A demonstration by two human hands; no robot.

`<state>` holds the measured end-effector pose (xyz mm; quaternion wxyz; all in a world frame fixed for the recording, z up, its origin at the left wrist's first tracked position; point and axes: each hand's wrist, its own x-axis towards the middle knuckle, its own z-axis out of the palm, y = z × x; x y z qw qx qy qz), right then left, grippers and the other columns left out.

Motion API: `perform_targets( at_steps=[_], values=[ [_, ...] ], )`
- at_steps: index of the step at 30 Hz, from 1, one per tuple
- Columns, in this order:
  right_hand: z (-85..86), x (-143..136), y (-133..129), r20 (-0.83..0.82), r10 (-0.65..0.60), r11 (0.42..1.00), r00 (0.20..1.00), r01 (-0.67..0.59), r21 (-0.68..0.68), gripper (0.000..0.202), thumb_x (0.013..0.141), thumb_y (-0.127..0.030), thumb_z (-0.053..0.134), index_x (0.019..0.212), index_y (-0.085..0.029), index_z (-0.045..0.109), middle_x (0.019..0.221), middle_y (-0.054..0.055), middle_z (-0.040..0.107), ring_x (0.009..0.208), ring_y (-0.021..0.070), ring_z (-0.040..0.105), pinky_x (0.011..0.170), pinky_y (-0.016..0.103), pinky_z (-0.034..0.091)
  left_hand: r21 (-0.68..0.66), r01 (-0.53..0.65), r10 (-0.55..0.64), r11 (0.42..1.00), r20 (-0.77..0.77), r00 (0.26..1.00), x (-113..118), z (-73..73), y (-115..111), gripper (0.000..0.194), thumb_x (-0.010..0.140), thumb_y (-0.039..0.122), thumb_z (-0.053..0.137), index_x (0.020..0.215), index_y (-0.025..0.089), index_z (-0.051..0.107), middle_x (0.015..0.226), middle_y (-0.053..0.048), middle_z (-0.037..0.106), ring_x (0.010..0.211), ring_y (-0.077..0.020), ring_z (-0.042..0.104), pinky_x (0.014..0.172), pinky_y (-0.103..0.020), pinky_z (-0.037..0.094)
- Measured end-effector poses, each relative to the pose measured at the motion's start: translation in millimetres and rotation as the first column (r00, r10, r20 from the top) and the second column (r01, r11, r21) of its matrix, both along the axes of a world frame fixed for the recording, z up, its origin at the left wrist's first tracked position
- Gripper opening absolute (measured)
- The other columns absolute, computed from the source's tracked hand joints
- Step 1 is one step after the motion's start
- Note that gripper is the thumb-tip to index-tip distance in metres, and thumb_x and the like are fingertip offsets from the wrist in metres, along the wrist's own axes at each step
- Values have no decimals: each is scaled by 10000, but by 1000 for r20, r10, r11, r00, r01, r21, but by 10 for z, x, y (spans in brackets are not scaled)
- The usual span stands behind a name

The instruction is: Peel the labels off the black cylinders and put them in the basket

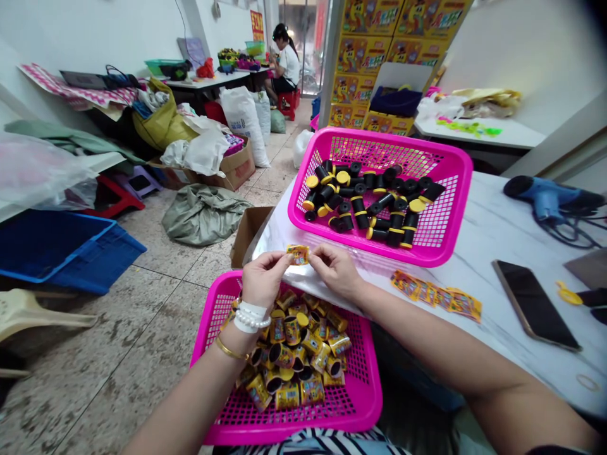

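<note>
A small printed yellow wrapper sleeve (298,254) is held up between my hands at the table's near edge. My left hand (262,278) pinches its left end between thumb and fingers. At the right end, the closed fingertips of my right hand (337,270) grip its edge. Below my hands, a pink basket (374,395) holds many small cylinders (287,398) wrapped in yellow printed film. Beyond them, another pink basket (467,189) on the table contains bare black cylinders (359,212) with yellow caps. More flat yellow sleeves (436,295) lie in an overlapping row right of my right forearm.
On the white table (488,221) lie a phone (533,303) and a blue heat gun (545,196) with its cable. A blue crate (114,253) and a grey-green sack (202,215) are on the floor at left. A person (287,63) sits at a far table.
</note>
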<state>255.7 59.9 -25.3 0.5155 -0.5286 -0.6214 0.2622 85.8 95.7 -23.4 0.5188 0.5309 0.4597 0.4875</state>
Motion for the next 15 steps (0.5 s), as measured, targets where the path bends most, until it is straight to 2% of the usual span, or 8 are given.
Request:
perform_targets(
  at_steps=[2,4,6,9,12,15],
  values=[
    [4,-4,15,-82,6,999,997,-9,-35,277,907,-393,577,716,-193,554,618,-25,528,549,115,471,526,240,377,13,5,-5,1000,-3,1000,-8,-7,5,237,708,375,797,812,163,788,787,-49,762,734,-178,662,707,-276,504],
    [8,-8,26,-206,43,994,978,-62,-87,270,909,-441,571,805,-192,580,639,-24,564,529,111,491,507,232,394,19,4,-4,1000,-14,1000,-8,-21,6,233,715,374,794,802,158,788,771,-50,760,729,-175,662,714,-278,505],
    [9,-8,32,-259,86,985,962,-120,-120,276,893,-463,591,867,-188,603,665,-18,599,532,113,517,507,230,414,18,4,-4,1000,-31,999,-5,-38,6,236,715,376,791,797,155,790,770,-56,763,735,-183,670,723,-287,513],
    [0,-7,28,-128,82,991,988,-95,-96,231,876,-397,624,805,-179,638,671,-6,619,574,121,535,542,235,424,4,20,-20,1000,-48,999,-1,-27,8,258,684,362,810,835,153,800,846,-81,778,796,-207,689,772,-311,529],
    [-13,-33,6,53,48,999,997,-47,-16,175,883,-298,603,771,-177,663,674,2,632,597,126,536,576,244,418,-71,92,-93,993,-9,996,2,54,7,304,658,343,829,887,146,801,899,-99,782,816,-210,694,780,-314,534],
    [-23,-73,-16,142,47,998,989,-54,44,167,875,-250,596,739,-177,659,647,-4,618,571,119,517,566,240,397,-193,161,-148,968,81,986,0,149,6,272,641,339,843,805,130,784,722,-59,748,628,-141,635,604,-242,492]
  ],
)
